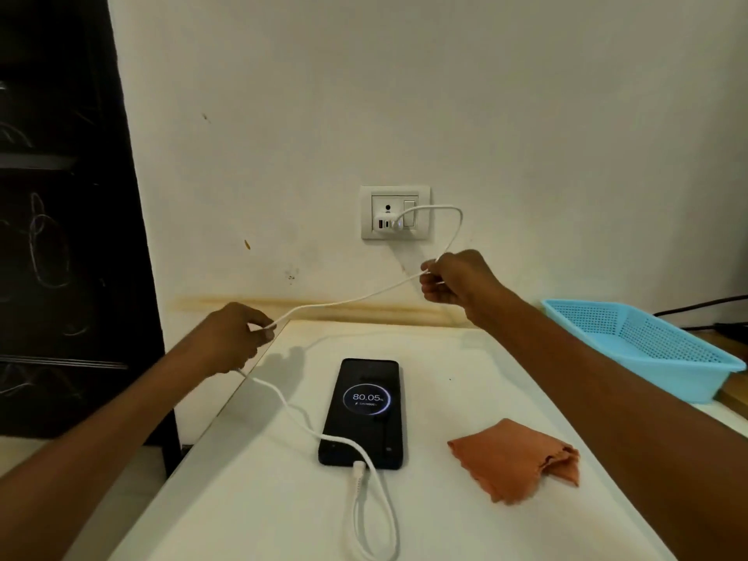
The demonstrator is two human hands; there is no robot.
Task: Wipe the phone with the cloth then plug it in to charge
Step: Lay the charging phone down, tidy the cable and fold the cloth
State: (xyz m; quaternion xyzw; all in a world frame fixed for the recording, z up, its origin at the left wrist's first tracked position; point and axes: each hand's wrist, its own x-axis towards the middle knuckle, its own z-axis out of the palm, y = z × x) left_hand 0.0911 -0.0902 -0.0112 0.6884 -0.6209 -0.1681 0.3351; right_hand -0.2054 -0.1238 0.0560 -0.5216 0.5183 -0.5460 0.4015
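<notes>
A black phone (364,415) lies face up on the white table (445,366), its screen lit and reading 80.05. A white cable (344,303) is plugged into its near end, loops toward me, crosses the phone's corner and runs up to a white charger (386,222) in the wall socket (394,212). My left hand (232,338) pinches the cable at the table's far left corner. My right hand (453,283) pinches it higher up, near the wall below the socket. An orange cloth (516,459) lies crumpled to the right of the phone.
A light blue plastic basket (647,346) stands at the table's far right, with dark cables behind it. A dark cabinet (69,216) fills the left side. The table's left edge drops to the floor.
</notes>
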